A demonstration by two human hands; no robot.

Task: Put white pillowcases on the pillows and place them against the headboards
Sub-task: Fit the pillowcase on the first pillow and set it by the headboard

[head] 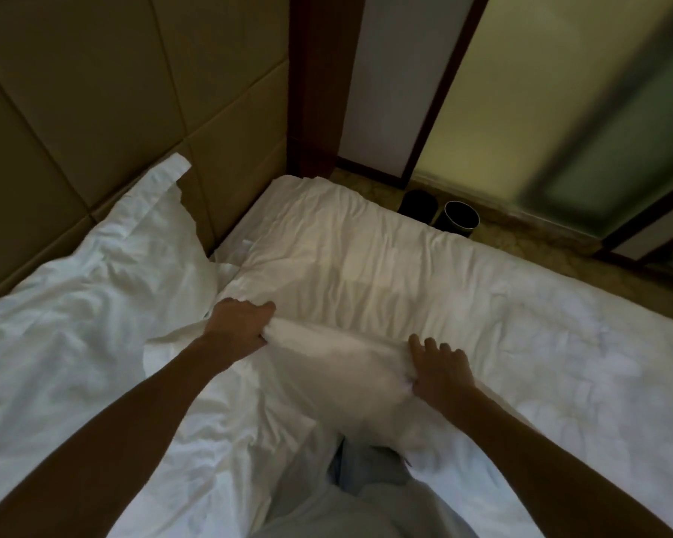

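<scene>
The left hand (238, 328) is closed on a bunched fold of white cotton pillowcase (339, 343), thumb and fingers pinching the cloth at the left end of a raised ridge. The right hand (440, 368) is at the ridge's other end, fingers curled down into the fabric and gathering it; how firmly it is clenched I cannot tell, as the cloth between the hands is blurred.

The ridge runs across the near edge of a soft white pillow (350, 258), which lies flat on the white-sheeted bed (560, 343) and reaches towards the bed's far corner by the padded tan headboard (94, 110). A second white pillow (105, 258), already cased, leans against the headboard along the bed's left edge.

The pillow looks light, limp and compressible; the case is thin, creased and likely to slide over the filling. The best hold seems to be the open hem at both corners, taken with a pinch, so the case can be drawn evenly without twisting.
</scene>
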